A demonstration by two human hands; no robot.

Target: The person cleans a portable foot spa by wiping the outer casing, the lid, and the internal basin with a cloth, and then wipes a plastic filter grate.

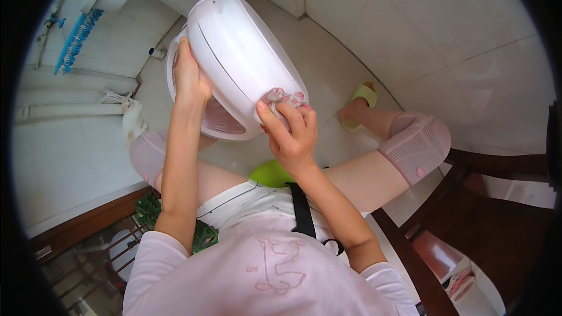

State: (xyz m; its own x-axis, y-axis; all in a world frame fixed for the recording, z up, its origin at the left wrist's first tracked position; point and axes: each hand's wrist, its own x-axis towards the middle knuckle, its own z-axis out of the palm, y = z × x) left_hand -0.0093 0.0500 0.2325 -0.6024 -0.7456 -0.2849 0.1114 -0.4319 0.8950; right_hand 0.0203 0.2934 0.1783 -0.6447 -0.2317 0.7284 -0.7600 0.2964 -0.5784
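A large rounded white plastic housing [246,52], seemingly an appliance casing, is held tilted above the floor in front of me. It has a raised rim or handle on its left side and an opening with slats at its lower end. My left hand [189,72] grips its left side, thumb upward along the edge; some fingers are hidden behind the rim. In my right hand [290,134] is a crumpled pink and white patterned cloth [281,98], pressed against the housing's lower right end.
A green rounded object [272,174] lies between my thighs. Tiled walls stand left and right. A blue brush-like item [79,41] hangs upper left, with a white pipe [79,110] below it. Dark wooden furniture [496,228] is at the lower right, metal bars [94,272] at the lower left.
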